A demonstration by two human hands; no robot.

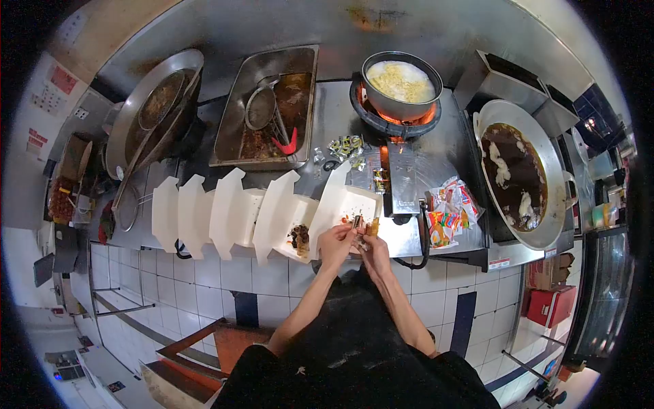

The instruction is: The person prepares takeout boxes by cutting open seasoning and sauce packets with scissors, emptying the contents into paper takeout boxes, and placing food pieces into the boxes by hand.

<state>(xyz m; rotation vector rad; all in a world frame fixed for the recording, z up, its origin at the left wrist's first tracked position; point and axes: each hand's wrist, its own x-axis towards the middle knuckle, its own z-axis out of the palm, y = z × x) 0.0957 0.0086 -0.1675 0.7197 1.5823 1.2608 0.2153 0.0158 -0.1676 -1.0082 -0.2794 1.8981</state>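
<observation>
My left hand [335, 247] and my right hand [374, 255] meet over the near edge of the rightmost open white box [366, 199]. The fingers of both are pinched together on a small sachet [359, 221], whose details are hard to make out. Dark and reddish bits lie inside that box. Just left of it, another open box [304, 210] holds dark sauce and a brownish piece. Further left stand several more white boxes [228, 208] with raised lids.
A pot [402, 80] of noodles in foamy liquid sits over a lit burner. Right are colourful wrappers [451, 213] and a wok [492, 116] of dark oil. Behind the boxes are small sachets [346, 146], a metal tray [228, 112] with strainers, and another wok [121, 140].
</observation>
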